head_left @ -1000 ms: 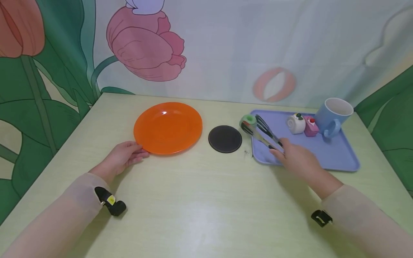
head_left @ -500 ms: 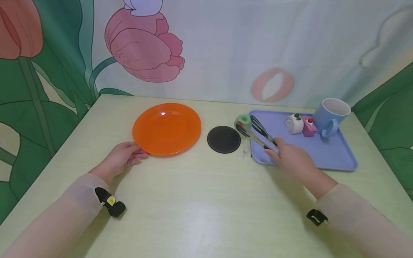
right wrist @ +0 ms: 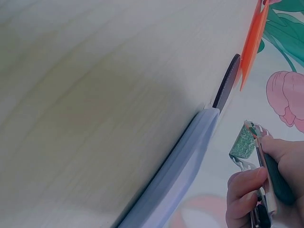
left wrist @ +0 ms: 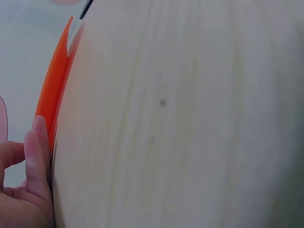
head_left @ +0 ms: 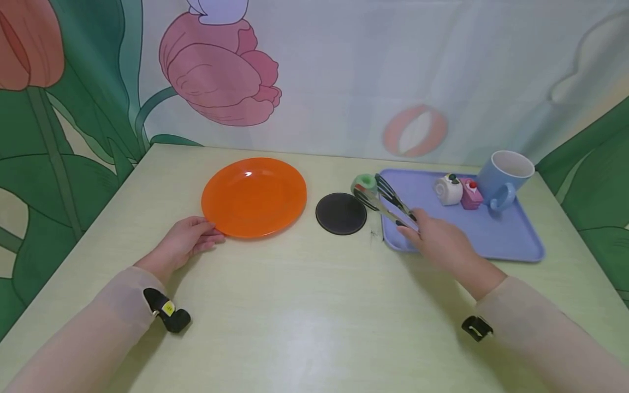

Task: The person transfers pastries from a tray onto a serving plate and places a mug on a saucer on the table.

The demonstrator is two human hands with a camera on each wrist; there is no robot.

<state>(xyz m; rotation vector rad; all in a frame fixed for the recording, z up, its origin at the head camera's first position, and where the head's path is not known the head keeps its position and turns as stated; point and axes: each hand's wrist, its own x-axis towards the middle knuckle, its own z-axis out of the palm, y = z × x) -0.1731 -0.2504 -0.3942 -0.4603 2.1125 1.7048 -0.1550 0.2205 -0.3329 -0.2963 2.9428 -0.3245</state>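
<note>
My left hand (head_left: 179, 244) pinches the near-left rim of an orange plate (head_left: 254, 197) lying on the table. In the left wrist view, its fingertips meet the plate's edge. My right hand (head_left: 444, 243) grips metal tongs (head_left: 386, 213), whose tips hold a small green ring-shaped cake piece (head_left: 365, 181). The right wrist view shows the speckled green side of this piece (right wrist: 243, 143) between the tongs' ends, raised above the tray's level. In the head view, the piece appears between the black round coaster (head_left: 341, 213) and the tray's left edge.
On the lilac tray (head_left: 506, 240) at the right stand a white roll cake (head_left: 448, 189), a pink cake piece (head_left: 470, 194) and a blue mug (head_left: 505, 177). A flower-printed cloth (head_left: 324, 82) hangs behind the table (head_left: 295, 316).
The right hand has moved left with the tongs, carrying the green piece away from the tray's left edge toward the coaster. My left hand stays at the plate.
</note>
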